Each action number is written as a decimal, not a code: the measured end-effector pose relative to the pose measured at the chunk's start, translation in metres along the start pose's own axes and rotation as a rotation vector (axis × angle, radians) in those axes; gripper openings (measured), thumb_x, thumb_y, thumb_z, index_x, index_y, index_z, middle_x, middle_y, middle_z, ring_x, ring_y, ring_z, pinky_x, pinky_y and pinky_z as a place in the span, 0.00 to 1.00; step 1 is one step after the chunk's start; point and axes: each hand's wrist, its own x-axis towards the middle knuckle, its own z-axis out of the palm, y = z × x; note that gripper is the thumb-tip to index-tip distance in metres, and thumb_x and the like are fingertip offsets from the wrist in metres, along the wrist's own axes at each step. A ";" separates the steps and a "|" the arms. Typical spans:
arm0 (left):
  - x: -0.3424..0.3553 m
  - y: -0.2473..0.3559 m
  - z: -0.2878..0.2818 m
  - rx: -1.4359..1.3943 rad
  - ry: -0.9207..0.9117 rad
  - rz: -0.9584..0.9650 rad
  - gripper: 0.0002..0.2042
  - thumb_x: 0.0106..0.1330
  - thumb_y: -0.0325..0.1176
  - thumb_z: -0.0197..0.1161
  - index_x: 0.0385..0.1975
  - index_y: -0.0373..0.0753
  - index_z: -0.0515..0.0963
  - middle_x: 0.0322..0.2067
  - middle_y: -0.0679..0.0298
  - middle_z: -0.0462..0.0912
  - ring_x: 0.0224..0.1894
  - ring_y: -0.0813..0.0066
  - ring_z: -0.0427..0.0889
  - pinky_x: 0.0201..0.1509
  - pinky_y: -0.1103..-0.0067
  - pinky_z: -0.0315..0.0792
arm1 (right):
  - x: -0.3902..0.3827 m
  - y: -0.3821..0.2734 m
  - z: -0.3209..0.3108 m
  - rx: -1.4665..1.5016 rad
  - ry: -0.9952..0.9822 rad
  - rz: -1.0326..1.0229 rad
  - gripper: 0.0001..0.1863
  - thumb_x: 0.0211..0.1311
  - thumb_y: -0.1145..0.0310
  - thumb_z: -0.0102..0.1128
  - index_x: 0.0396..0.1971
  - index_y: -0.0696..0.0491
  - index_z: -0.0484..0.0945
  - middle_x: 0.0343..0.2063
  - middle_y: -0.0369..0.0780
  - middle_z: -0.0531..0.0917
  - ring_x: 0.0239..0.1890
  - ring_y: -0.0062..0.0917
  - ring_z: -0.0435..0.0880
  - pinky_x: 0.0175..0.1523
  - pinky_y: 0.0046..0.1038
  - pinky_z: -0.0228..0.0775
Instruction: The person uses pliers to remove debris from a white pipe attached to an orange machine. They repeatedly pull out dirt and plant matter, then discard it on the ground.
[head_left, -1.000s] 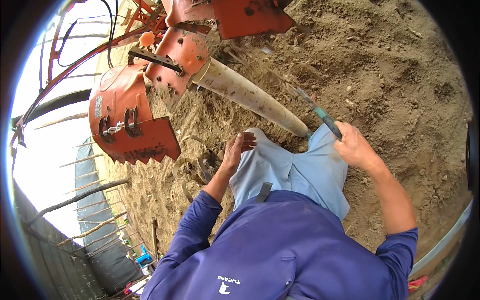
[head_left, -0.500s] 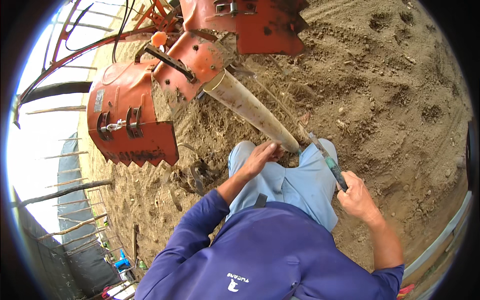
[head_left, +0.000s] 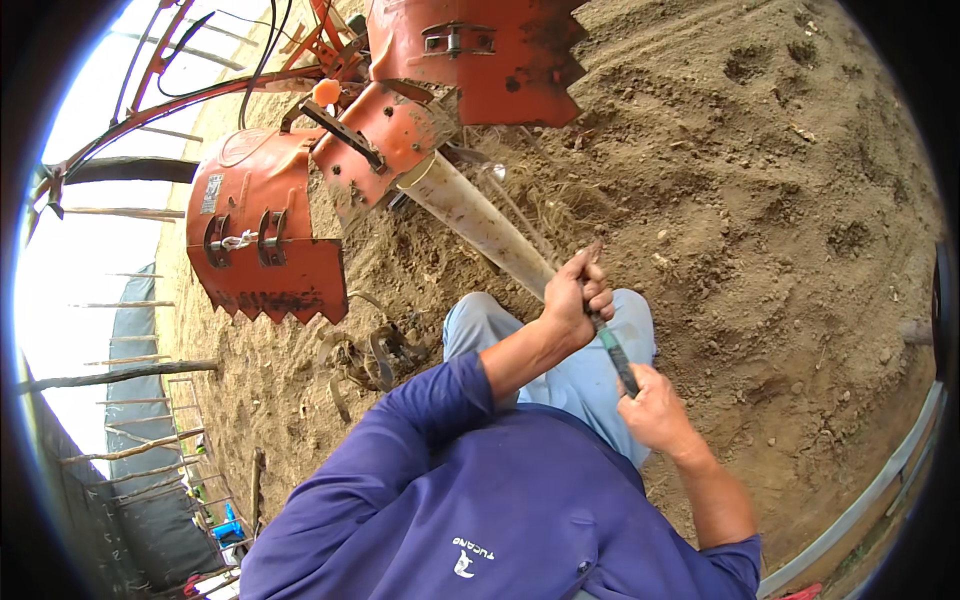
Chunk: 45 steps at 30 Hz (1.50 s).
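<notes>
My right hand point(head_left: 655, 408) is closed round the dark end of a slim hand tool point(head_left: 614, 352) with a green and black handle. My left hand point(head_left: 577, 298) is closed over the tool's far end, hiding its metal tip. Beside and partly under my left hand lies the lower end of a long pale tube point(head_left: 485, 222), smeared with dirt. It slants from an orange-red machine point(head_left: 400, 140) down towards my knees. The tool's exact kind cannot be made out.
Toothed red guards point(head_left: 265, 225) flank the tube at the left and top. Curved metal tines point(head_left: 375, 360) rest on the loose soil point(head_left: 740, 230) below the left guard. Dry roots point(head_left: 545, 215) lie beside the tube. A pole fence with dark sheeting point(head_left: 150, 440) stands at the left.
My left hand has left the tube's lower end and moved right and up, closing over the tool's metal end. My right hand has brought the tool left and slightly down.
</notes>
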 end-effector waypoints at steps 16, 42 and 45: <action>0.032 0.023 -0.090 0.526 -0.094 -0.132 0.41 0.77 0.61 0.63 0.78 0.36 0.63 0.73 0.46 0.72 0.73 0.56 0.74 0.74 0.61 0.70 | 0.087 0.037 -0.021 0.004 0.090 0.265 0.06 0.67 0.74 0.58 0.35 0.61 0.77 0.31 0.51 0.78 0.33 0.47 0.80 0.42 0.45 0.72; -0.036 0.070 -0.160 1.042 -0.001 0.184 0.18 0.81 0.45 0.65 0.58 0.36 0.80 0.47 0.63 0.87 0.48 0.74 0.87 0.53 0.76 0.81 | 0.134 0.060 -0.111 -0.875 0.179 0.220 0.06 0.71 0.77 0.60 0.41 0.55 0.85 0.41 0.44 0.77 0.40 0.34 0.86 0.47 0.41 0.85; -0.032 0.087 -0.156 1.226 0.005 0.294 0.18 0.81 0.44 0.65 0.58 0.35 0.81 0.45 0.64 0.87 0.47 0.75 0.87 0.52 0.76 0.81 | 0.137 0.099 -0.103 -0.909 0.022 -0.097 0.11 0.62 0.81 0.58 0.42 0.55 0.85 0.42 0.45 0.76 0.43 0.40 0.83 0.48 0.45 0.80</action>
